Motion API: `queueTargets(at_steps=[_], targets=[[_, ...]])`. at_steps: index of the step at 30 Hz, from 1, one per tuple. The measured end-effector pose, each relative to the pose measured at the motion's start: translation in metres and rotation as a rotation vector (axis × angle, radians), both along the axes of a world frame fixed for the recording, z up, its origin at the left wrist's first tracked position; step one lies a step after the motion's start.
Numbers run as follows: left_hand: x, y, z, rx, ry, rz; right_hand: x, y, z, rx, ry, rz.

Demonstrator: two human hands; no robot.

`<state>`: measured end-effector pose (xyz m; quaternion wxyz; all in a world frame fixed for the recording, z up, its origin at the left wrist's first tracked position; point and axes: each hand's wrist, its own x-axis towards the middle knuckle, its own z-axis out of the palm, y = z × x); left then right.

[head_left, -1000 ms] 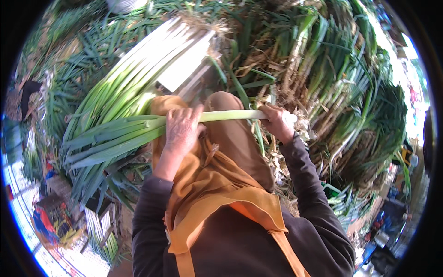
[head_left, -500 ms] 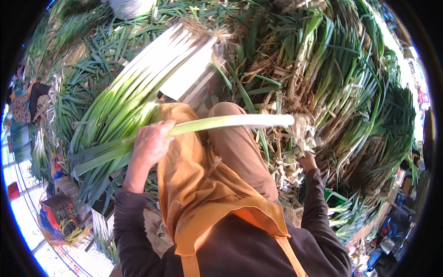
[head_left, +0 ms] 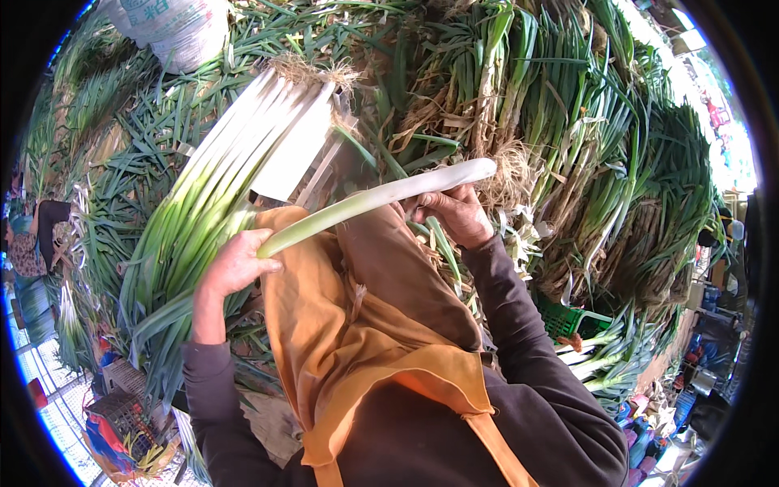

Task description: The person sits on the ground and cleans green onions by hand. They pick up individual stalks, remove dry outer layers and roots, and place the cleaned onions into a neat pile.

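Note:
A long green onion (head_left: 373, 197) lies slantwise over my knees, its white end up at the right. My left hand (head_left: 237, 264) is closed around its green part; the leaves trail behind that hand. My right hand (head_left: 459, 217) is at the white part, thumb and fingers pinched at its lower side; what lies between the fingertips is partly hidden. To the left, a bundle of cleaned green onions (head_left: 213, 154) with white stems and rooty ends rests by a white board (head_left: 295, 152).
Unpeeled green onions (head_left: 596, 187) with dry, brown outer leaves are heaped at the right. Stripped leaves (head_left: 122, 174) cover the ground at the left. A white sack (head_left: 182, 32) stands at the upper left. A green crate (head_left: 568, 319) sits beyond my right arm.
My right hand has come up and leftward from the peelings to the green onion's stem. My left hand has lowered slightly, and the white end now tilts higher. The view has shifted.

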<state>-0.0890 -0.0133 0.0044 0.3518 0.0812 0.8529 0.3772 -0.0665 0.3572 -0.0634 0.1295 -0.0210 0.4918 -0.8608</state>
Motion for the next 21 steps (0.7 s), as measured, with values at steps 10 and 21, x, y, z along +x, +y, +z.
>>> queueTargets(at_steps=[10,21], targets=[[0.003,-0.099,0.031,-0.193,0.047,-0.019,0.088,0.318,-0.149,1.371,-0.322,-0.555],[-0.068,-0.138,-0.039,-0.175,0.128,0.405,0.023,0.184,-0.179,1.616,0.132,0.093]])
